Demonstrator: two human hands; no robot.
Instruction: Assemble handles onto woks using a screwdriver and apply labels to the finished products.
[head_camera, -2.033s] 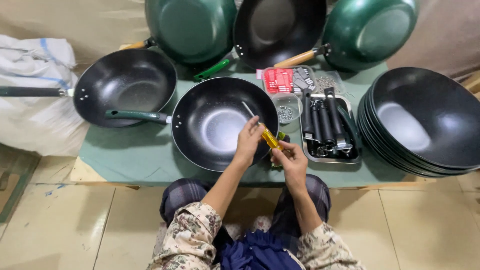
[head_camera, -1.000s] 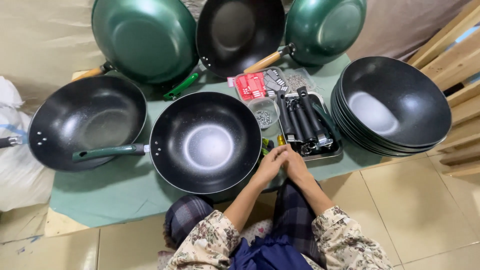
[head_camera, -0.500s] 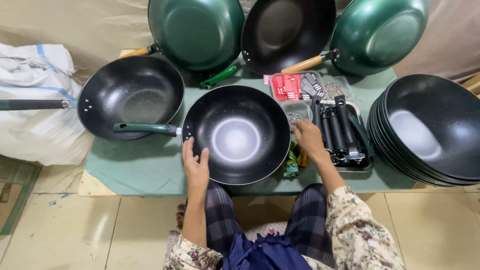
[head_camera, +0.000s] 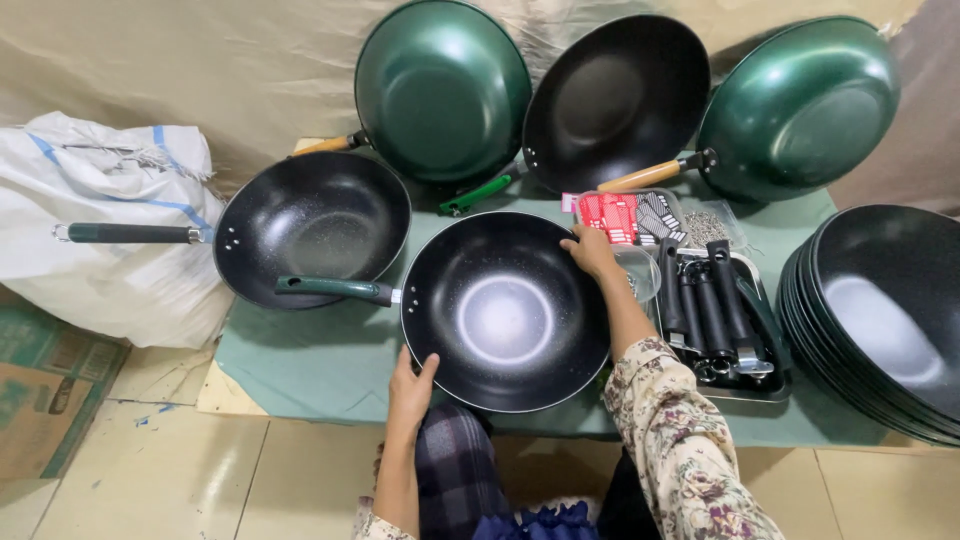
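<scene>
Holding the black wok (head_camera: 505, 312) by its rim, both hands steady it on the green tabletop (head_camera: 330, 360): the left hand (head_camera: 411, 388) has its grip pressed on the wok's near-left edge, the right hand (head_camera: 592, 250) curls its grip over the far-right edge (its green handle points left). Right of the wok lies a tray of black handles (head_camera: 715, 315), then stacked black pans (head_camera: 885, 315). Left of the wok sits a second wok (head_camera: 312, 228). Beyond it, three woks (head_camera: 612, 100) lean upright.

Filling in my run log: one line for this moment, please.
left hand: on near rim | right hand: on far rim | black wok: flat on table | both gripping
</scene>
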